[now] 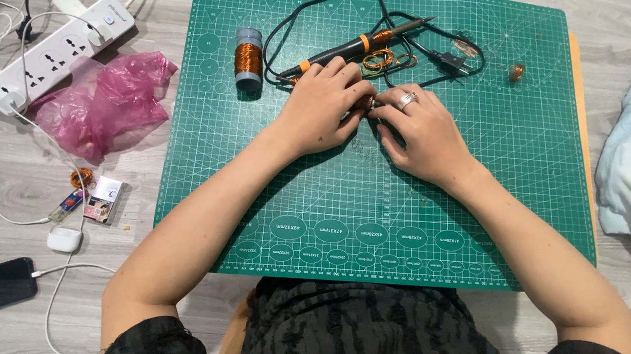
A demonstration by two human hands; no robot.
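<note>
black patterned garment noted nearest; small copper wire coil pinched between left hand and right hand on green gridded cutting mat; fine wire judged liable to slip or kink if overtightened.

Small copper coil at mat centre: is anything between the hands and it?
Nothing visible. The left hand and right hand both meet at the small copper coil, fingers pinching it above the green cutting mat. The soldering iron lies behind, apart.

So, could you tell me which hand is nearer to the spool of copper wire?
Left. The left hand lies just right of the spool of copper wire; the right hand sits farther right and lower.
</note>
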